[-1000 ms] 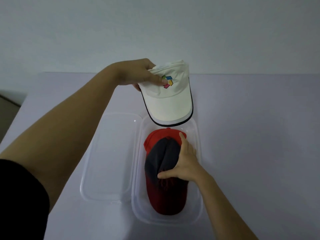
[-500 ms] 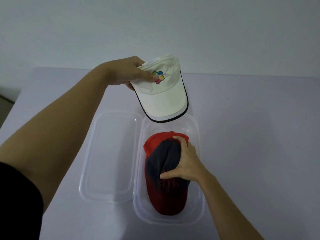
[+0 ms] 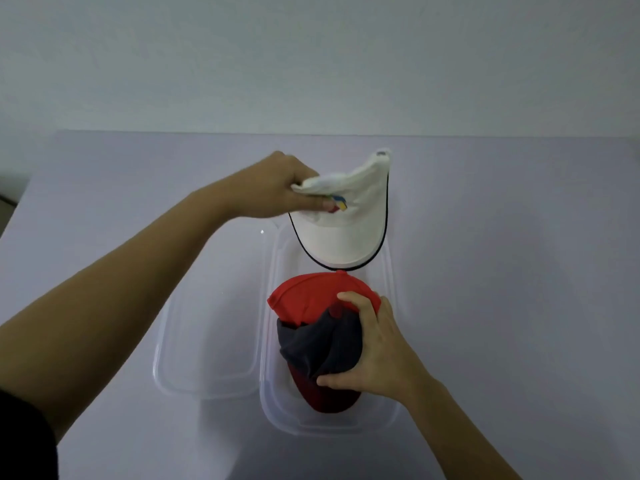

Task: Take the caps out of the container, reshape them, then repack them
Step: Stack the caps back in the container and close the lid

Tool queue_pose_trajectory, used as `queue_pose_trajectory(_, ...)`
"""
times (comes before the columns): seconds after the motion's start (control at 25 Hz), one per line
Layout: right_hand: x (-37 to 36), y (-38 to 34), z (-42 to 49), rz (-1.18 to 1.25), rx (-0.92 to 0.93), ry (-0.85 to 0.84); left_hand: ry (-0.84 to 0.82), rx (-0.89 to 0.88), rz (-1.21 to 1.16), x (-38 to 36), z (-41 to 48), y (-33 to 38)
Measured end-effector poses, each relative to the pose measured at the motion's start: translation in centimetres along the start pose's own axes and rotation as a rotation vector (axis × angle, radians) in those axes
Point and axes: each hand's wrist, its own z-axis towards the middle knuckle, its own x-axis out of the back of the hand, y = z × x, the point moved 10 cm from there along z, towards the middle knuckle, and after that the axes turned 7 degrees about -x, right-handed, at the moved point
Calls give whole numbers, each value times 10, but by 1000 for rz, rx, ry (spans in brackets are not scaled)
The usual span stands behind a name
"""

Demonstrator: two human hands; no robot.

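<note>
Step in hand: unpacking, judged from the caps not yet all out of the container.

Left hand pinches the crumpled crown of the white cap between thumb and curled fingers. The cap hangs in the air over the far end of the container, brim pointing down and toward the person, not touching the contents below.

Right hand is inside the container, fingers and thumb curled round a bunched dark grey crown that lies on the red cap. Cannot tell whether the grey part is a separate cap or belongs to the red one. The red brim sits at the near end of the container.

The two hands are well apart, each clamped on its own cap.

The container stands near the middle of the tabletop; its clear lid lies touching its left wall.

Next move, as a judgement: the white cap needs a bare spot on the tabletop, likely toward the far edge or a side. The right hand's bundle must lift straight up to clear the container walls. The light container may rise with it, having no hand to steady it. Reshaping not yet begun.
</note>
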Motion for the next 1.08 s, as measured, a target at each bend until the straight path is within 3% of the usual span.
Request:
queue_pose_trajectory(0.24, -1, -4, -5, -26, 62, 32, -210, -40, 96, -61, 5, 0)
queue_pose_trajectory(0.4, 0, -3, -8, 10, 63, 17, -420, 137, -123, -102, -2, -29)
queue_pose_trajectory(0.56, 6, 2, 3, 41, -33, -33, -496, 351, -281, -128, -3, -66)
queue_pose_trajectory(0.68, 19, 9, 20, 79, -109, 13, -387, 475, -335, -135, 3, -86)
queue_pose_trajectory(0.76, 20, 15, 28, 74, -145, -1, -246, 458, -358, -125, 11, -88)
queue_pose_trajectory(0.96, 12, 22, 34, 92, -151, -62, -212, 282, 58, -111, 19, -80)
queue_pose_trajectory(1.08, 49, 15, 39, 230, -10, 187, 2, 256, 18, -87, 6, -72)
